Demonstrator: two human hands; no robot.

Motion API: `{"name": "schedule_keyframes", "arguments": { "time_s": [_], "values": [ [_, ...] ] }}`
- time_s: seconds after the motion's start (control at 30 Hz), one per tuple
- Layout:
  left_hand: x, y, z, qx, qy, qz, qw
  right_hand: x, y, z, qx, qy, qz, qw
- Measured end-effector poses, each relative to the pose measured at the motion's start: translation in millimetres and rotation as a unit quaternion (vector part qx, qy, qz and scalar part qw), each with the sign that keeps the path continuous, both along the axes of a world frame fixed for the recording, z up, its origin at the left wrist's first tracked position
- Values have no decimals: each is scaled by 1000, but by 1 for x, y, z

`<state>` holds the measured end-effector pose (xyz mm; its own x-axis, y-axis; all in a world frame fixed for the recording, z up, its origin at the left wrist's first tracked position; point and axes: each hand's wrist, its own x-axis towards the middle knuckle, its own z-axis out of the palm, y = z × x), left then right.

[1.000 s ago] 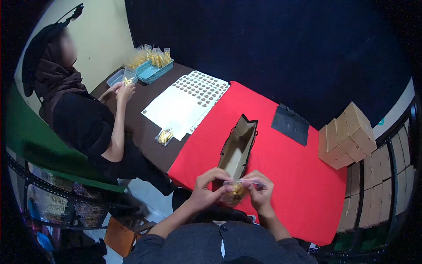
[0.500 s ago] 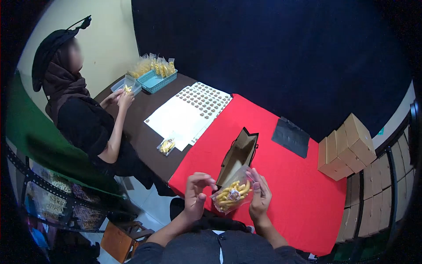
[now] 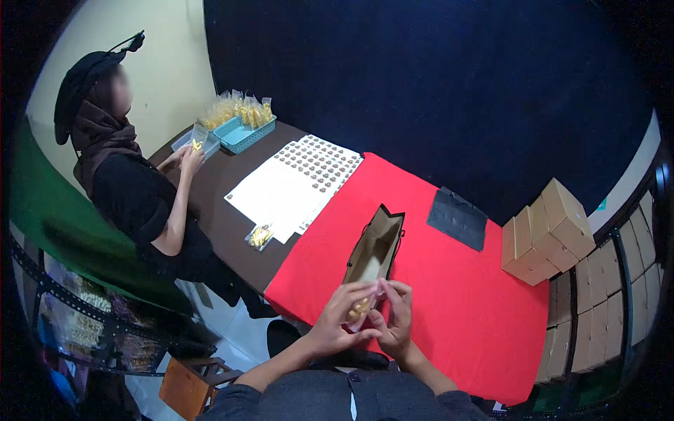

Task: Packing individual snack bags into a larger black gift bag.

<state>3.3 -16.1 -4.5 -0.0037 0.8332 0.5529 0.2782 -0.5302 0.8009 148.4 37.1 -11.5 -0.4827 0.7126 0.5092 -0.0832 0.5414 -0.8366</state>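
A clear plastic bag of yellow stick snacks is held between my two hands, tilted and partly hidden by the fingers. My left hand curls round one side of it, fingertips at its upper edge. At the other side, my right hand closes with the fingers and thumb bent towards the bag. Just beyond the hands, an open brown paper carrier bag with dark sides lies on the red tablecloth, its near end covered by my hands.
Sticker sheets and another snack bag lie on the dark table. Farther back are a teal basket and several snack bags. A co-worker stands left, holding a small bag. A black flat bag and cardboard boxes lie right.
My hands have come closer together around the snack bag, which has turned so its front is less visible. The view has shifted slightly.
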Motion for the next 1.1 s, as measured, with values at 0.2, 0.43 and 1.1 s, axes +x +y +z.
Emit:
{"name": "schedule_keyframes", "arguments": {
  "time_s": [0.2, 0.43, 1.1],
  "values": [
    [-5, -5, -5, -4, -66, -57, 996, 2, 12, 14, -84, 51, 67, 993],
    [-10, -8, -9, -53, -154, -61, 985, 2, 6, 8, -220, 70, 143, 962],
    [3, -5, -1, -130, -223, -28, 966, -24, 6, 50, 26, 2, -162, 986]
  ]
}}
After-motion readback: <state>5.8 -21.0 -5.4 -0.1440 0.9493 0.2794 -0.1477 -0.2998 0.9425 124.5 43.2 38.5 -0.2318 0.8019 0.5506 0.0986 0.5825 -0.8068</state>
